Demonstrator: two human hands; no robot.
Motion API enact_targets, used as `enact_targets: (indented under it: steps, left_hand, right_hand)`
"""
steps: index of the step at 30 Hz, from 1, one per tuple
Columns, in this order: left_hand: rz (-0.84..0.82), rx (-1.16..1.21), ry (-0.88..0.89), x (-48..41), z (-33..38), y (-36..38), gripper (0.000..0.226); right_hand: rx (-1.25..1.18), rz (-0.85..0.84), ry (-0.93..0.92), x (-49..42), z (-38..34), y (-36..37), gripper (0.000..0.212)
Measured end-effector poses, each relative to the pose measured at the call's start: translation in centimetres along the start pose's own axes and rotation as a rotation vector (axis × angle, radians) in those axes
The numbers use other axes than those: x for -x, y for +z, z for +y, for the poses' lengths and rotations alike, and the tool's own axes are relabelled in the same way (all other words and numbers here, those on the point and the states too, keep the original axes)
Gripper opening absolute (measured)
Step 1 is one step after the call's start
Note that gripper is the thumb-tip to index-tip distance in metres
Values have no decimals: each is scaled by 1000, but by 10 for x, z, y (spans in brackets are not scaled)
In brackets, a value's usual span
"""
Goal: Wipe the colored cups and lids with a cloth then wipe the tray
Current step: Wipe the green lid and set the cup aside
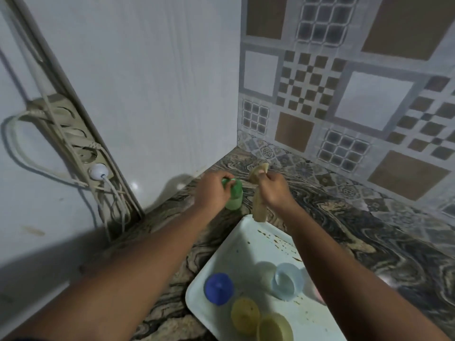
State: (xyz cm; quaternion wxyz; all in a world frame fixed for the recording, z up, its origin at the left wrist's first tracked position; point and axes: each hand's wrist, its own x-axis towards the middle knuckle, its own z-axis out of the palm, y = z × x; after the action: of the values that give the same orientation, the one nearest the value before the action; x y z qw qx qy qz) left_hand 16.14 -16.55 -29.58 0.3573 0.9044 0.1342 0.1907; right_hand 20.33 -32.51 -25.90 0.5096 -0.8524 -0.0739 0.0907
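Cups of coloured plastic lie nearest: a yellow cup (245, 315) and a second yellow cup (274, 327) on the near end of the pale tray (221, 244). Just behind them is a dark blue piece (219, 288) (cup or lid, I cannot tell), and to its right a light blue cup (286, 281) on its side. The tray has brown crumbs toward its far edge. Beyond it, over the marbled counter (369, 242), the left hand (213, 190) grips a green cup (234, 196) with fingers curled around its upper part. Just beside it, the right hand (273, 188) pinches a beige cloth (259, 207), which hangs limp. I judge the cups light, stiff and a little slippery, so it is best to hold one around the body while the soft cloth follows rim and wall
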Motion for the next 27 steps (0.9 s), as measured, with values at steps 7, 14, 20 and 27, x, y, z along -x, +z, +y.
enact_targets:
  steps: [7, 14, 20, 27]
  left_hand:
    - [-41, -13, -30, -10, -32, 36, 19]
    - [-63, -38, 21, -13, -35, 46, 15]
    - [-98, -72, 101, -12, -39, 49, 21]
    - [-38, 3, 131, 0, -51, 53, 23]
  right_hand:
    - [6, -40, -3, -15, 21, 3, 49]
    - [-10, -36, 35, -15, 30, 7, 53]
    - [-4, -35, 36, -14, 34, 19, 52]
    - [-58, -35, 40, -14, 36, 27, 52]
